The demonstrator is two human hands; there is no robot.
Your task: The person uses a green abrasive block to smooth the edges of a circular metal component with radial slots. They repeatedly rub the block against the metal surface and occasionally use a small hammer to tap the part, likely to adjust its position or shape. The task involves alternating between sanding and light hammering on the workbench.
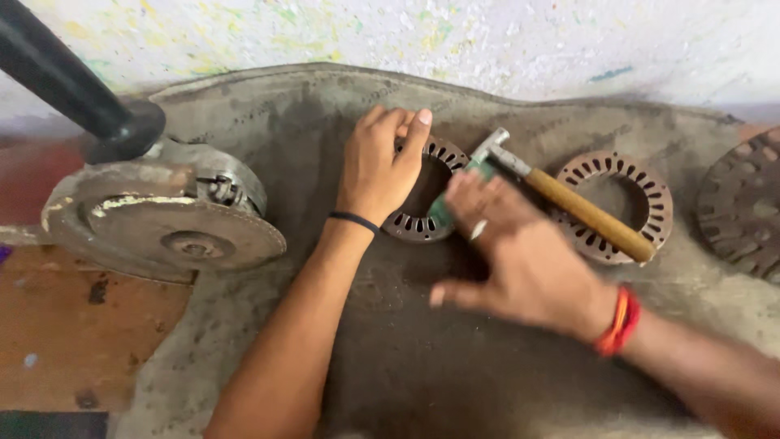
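Two Hands, Three Slotted Rings, One Hammer

Two bare hands work over a grey, dusty mat (390, 358) spread across the desk. The left hand (378, 167) lies palm down, fingers spread and open, on the far rim of a slotted metal ring (422, 221) near the middle of the mat; it presses the ring rather than closing round it. A dark band sits on that wrist. The right hand (520, 260) is blurred, its fingers loosely spread and reaching towards a green-handled tool (443, 210) that lies across the same ring; whether it grips the tool I cannot tell. An orange thread circles its wrist.

One hammer (569, 199) with a wooden handle rests just beside the right hand, its handle lying across a second slotted ring (650, 183). A third slotted disc (743, 203), darker, is cut off at the mat's right edge. One round metal press (162, 219) with a black lever (57, 69) stands at the left edge.
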